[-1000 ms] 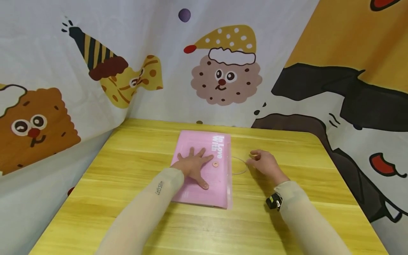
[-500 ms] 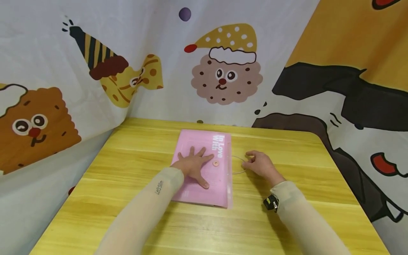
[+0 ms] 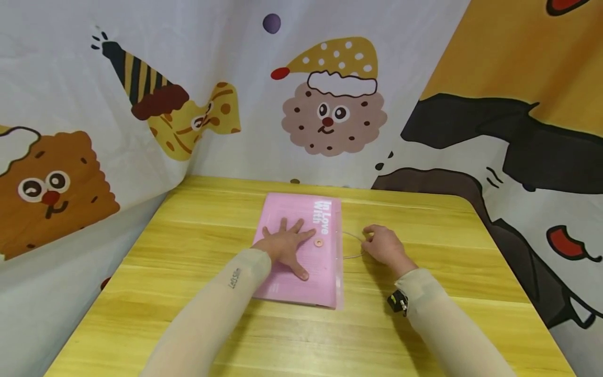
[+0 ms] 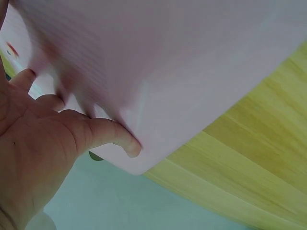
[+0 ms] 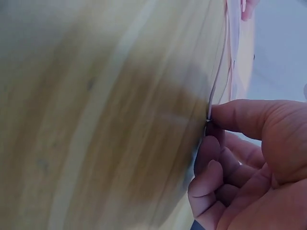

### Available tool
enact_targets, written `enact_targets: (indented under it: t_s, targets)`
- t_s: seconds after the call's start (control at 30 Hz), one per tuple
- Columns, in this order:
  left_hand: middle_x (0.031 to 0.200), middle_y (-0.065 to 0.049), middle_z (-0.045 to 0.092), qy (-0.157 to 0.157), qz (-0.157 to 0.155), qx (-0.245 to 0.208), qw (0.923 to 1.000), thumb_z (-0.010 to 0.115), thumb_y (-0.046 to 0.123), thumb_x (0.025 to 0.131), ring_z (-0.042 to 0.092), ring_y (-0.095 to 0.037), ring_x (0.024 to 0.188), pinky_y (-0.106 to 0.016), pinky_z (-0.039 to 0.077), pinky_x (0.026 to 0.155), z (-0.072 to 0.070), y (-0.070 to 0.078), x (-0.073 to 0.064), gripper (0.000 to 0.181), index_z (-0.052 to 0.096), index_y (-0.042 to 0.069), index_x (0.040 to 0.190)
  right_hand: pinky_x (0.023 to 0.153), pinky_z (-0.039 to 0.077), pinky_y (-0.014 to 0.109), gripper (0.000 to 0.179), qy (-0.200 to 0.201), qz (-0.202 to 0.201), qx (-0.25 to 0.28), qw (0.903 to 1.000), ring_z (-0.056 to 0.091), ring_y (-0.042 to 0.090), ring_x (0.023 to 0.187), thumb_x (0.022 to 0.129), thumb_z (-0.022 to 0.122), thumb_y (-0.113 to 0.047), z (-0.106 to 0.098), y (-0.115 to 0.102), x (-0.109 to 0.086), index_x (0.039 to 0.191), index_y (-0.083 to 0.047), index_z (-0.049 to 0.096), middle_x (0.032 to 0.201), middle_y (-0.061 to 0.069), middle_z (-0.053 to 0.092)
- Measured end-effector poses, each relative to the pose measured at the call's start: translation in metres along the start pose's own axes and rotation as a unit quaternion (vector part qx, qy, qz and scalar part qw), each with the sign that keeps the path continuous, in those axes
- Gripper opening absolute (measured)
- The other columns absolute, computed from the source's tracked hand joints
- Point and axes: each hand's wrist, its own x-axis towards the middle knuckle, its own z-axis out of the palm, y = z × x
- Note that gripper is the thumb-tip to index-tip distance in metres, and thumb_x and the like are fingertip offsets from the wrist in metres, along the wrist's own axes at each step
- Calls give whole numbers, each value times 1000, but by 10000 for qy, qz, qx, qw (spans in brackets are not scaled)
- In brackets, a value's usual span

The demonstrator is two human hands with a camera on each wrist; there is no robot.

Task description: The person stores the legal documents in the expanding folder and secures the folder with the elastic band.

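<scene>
A pink translucent document folder (image 3: 325, 272) with white lettering and a round button (image 3: 319, 243) lies flat on the wooden table. Spread across its cover, my left hand (image 3: 285, 247) presses down with straight fingers; the left wrist view shows the thumb (image 4: 122, 137) against the pink surface. A thin pale elastic cord (image 3: 352, 235) loops out from the folder's right edge. Just right of the folder, my right hand (image 3: 385, 245) pinches the end of that loop between thumb (image 5: 240, 115) and index finger, the other fingers curled in.
The yellow wood-grain table (image 3: 188, 251) extends around the folder. Behind it hangs a white curtain (image 3: 254, 157) printed with cartoon biscuits, which meets the table's back and left edges. A small black device (image 3: 398, 301) is strapped at my right wrist.
My right hand has moved slightly left to the cord loop, then drawn back a little to the right with it. My left hand and the folder have stayed in place.
</scene>
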Motion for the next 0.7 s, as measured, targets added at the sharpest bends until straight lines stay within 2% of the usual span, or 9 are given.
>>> enact_targets:
  t_s: [0.2, 0.33, 0.4, 0.47, 0.5, 0.53, 0.57, 0.63, 0.7]
  targets:
    - [182, -3, -4, -19, 75, -20, 10000, 95, 61, 66, -13, -48, 164, -87, -2, 118, 1, -2, 0, 131, 19, 44, 170, 77, 55, 38, 54, -201, 187, 65, 9996, 66, 24, 87, 95, 67, -14, 0, -4, -2, 145, 5, 59, 120, 22, 76]
    - [182, -3, -3, 7, 60, 3, 10000, 95, 63, 65, -11, -48, 164, -87, -1, 118, 2, -2, 1, 131, 20, 44, 171, 73, 52, 36, 54, -72, 159, 233, 9996, 65, 25, 86, 96, 64, -12, 1, -5, -3, 146, 8, 56, 118, 24, 75]
    - [182, -3, -3, 19, 39, 11, 10000, 95, 63, 65, -11, -48, 165, -87, -1, 118, 2, -3, 1, 131, 20, 44, 171, 71, 51, 34, 54, 41, 138, 562, 9983, 64, 23, 83, 97, 62, -11, 1, -7, -3, 147, 9, 55, 115, 24, 75]
    - [182, -3, -3, 32, 19, 6, 10000, 95, 63, 65, -11, -48, 165, -87, -1, 119, 2, -3, 1, 131, 20, 44, 170, 71, 56, 31, 55, -8, 161, 1381, 9903, 67, 20, 82, 99, 59, -9, 1, -8, -2, 149, 11, 51, 113, 24, 73]
    - [182, -2, -3, 28, 18, 10, 10000, 95, 63, 65, -11, -47, 165, -87, -1, 119, 2, -3, 1, 131, 20, 44, 170, 71, 57, 29, 56, -77, 213, 1901, 9815, 68, 18, 82, 100, 58, -8, 1, -9, -1, 150, 12, 49, 111, 23, 73]
    - [182, -2, -3, 24, 21, 4, 10000, 95, 62, 65, -12, -47, 165, -87, -1, 119, 1, -3, 0, 131, 20, 44, 170, 73, 59, 28, 56, -187, 293, 2490, 9679, 69, 16, 83, 101, 57, -8, 1, -9, -1, 152, 13, 47, 110, 22, 73]
    - [182, -2, -3, 26, 19, -2, 10000, 95, 62, 64, -12, -47, 165, -87, -1, 119, 1, -3, 0, 132, 20, 44, 170, 75, 61, 26, 57, -345, 399, 3110, 9489, 70, 14, 83, 102, 57, -8, 1, -10, 0, 154, 13, 43, 107, 19, 73]
    - [182, -2, -3, 22, 17, -3, 10000, 95, 63, 64, -12, -47, 165, -87, -1, 119, 1, -3, 0, 132, 19, 44, 170, 78, 62, 25, 53, -680, 660, 4233, 9010, 71, 12, 84, 106, 55, -8, 0, -9, 1, 151, 15, 42, 102, 13, 73]
    - [182, -2, -4, 15, 18, 3, 10000, 95, 63, 64, -12, -47, 165, -87, -1, 119, 1, -3, 0, 132, 19, 44, 170, 80, 61, 25, 44, -963, 848, 4924, 8609, 69, 11, 83, 108, 54, -11, -4, -7, 1, 145, 14, 48, 95, 6, 74]
